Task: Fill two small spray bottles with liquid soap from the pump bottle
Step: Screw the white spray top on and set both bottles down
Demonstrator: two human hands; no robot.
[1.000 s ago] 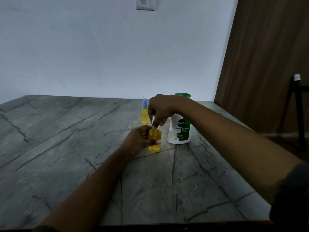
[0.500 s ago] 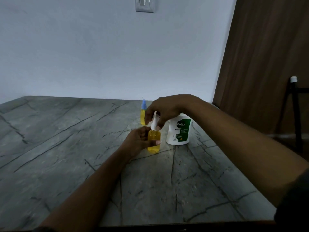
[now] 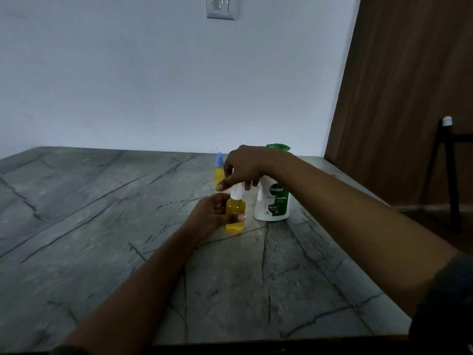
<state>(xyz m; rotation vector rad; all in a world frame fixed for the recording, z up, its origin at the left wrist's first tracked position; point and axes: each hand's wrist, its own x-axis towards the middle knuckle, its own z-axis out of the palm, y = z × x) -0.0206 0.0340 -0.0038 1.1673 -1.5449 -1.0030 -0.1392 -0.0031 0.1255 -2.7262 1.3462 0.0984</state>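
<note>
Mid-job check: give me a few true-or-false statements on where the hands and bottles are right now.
1. The left hand grips the near spray bottle. True.
2. The right hand presses the green pump. False: it pinches the white spray top at the near spray bottle's neck.
3. The far spray bottle has a blue cap on. True.
4. The pump bottle lies on its side. False: it stands upright on the table.
5. The near spray bottle is empty. False: it holds yellow liquid.

Bare left forearm (image 3: 143, 285), bare right forearm (image 3: 358, 208), dark grey sleeve (image 3: 444, 301) at the right elbow.
</note>
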